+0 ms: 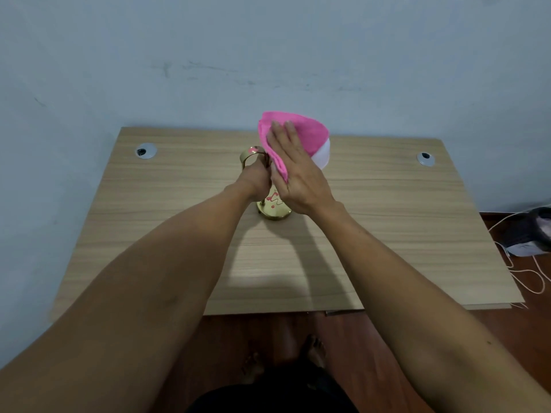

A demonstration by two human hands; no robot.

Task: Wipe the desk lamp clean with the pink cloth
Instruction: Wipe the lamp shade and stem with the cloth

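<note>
A small desk lamp with a round brass base (274, 210), a curved brass arm (250, 153) and a white shade (322, 156) stands in the middle of the wooden desk (387, 222). The pink cloth (301, 132) lies draped over the top of the shade. My right hand (295, 171) presses flat on the cloth against the shade, fingers spread and pointing away from me. My left hand (257, 177) is closed around the lamp's stem just below the brass arm. The stem is mostly hidden by both hands.
The desk stands against a pale blue wall. Two round cable grommets sit near its back corners, one on the left (146, 151) and one on the right (425, 158). On the floor to the right lie a dark bag (527, 231) and loose cords (530, 275).
</note>
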